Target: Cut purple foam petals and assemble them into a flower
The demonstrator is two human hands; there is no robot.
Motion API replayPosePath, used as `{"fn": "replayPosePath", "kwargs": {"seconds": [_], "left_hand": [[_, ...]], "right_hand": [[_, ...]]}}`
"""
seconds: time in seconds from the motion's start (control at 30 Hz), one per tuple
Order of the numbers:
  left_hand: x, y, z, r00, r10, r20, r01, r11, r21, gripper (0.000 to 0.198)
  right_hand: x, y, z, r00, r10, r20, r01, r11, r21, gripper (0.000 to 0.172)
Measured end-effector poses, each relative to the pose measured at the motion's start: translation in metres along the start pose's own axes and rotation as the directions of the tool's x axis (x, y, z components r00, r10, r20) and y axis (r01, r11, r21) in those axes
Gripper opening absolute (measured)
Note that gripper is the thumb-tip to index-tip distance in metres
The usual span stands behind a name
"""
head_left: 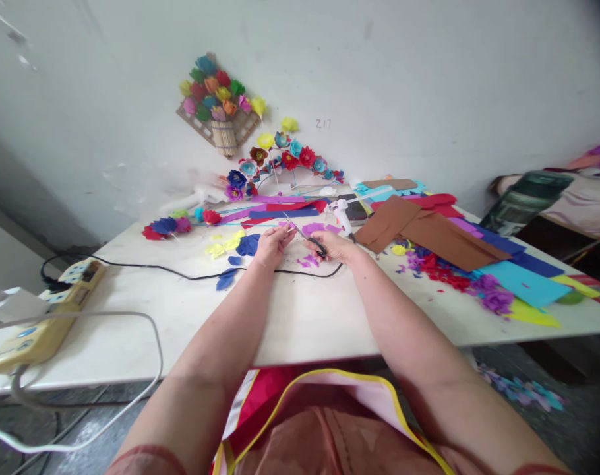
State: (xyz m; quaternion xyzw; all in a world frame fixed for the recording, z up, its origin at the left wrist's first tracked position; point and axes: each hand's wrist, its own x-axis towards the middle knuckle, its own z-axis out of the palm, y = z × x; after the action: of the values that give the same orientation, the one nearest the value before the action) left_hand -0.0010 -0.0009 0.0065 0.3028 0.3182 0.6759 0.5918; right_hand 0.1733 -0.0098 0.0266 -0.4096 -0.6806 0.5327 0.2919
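Note:
Both my hands are over the middle of a white table (310,323). My right hand (332,245) is closed round dark-handled scissors (316,245), whose blades point up and left. Close to the blade tips, my left hand (274,244) pinches something small, with a thin pale piece showing at the fingertips; I cannot make out its kind. Purple paper pieces (321,228) lie just behind the hands, and purple scraps (308,261) lie between them. Blue petal-shaped paper (248,245) and yellow petal-shaped paper (225,244) rest left of my left hand.
A white glue gun (340,214) stands behind my right hand, and a black cord (196,277) crosses the table. Brown paper sheets (438,237) are stacked at the right. A power strip (47,323) sits at the left. Paper flowers (290,158) stand against the wall.

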Motion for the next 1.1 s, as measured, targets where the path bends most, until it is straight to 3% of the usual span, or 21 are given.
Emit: {"fn": "replayPosePath", "kwargs": {"seconds": [0.23, 0.6, 0.83, 1.1], "left_hand": [[0.0, 0.0, -0.001, 1.0, 0.001, -0.013, -0.001, 1.0, -0.009, 0.018], [0.001, 0.0, -0.002, 1.0, 0.007, -0.016, -0.007, 1.0, -0.013, 0.016], [0.0, 0.001, -0.001, 1.0, -0.009, -0.016, 0.009, 1.0, -0.017, 0.013], [-0.001, 0.002, 0.0, 1.0, -0.016, 0.013, 0.016, 1.0, -0.009, 0.013]], "right_hand": [[-0.001, -0.003, 0.001, 1.0, 0.012, -0.028, -0.012, 1.0, -0.01, 0.023], [0.003, -0.002, 0.005, 0.999, -0.028, -0.046, 0.033, 0.993, 0.111, 0.028], [0.0, -0.006, 0.006, 0.996, -0.04, -0.08, 0.044, 0.998, 0.052, 0.029], [-0.008, -0.008, -0.001, 1.0, -0.013, 0.007, 0.013, 0.999, 0.034, 0.031]]}}
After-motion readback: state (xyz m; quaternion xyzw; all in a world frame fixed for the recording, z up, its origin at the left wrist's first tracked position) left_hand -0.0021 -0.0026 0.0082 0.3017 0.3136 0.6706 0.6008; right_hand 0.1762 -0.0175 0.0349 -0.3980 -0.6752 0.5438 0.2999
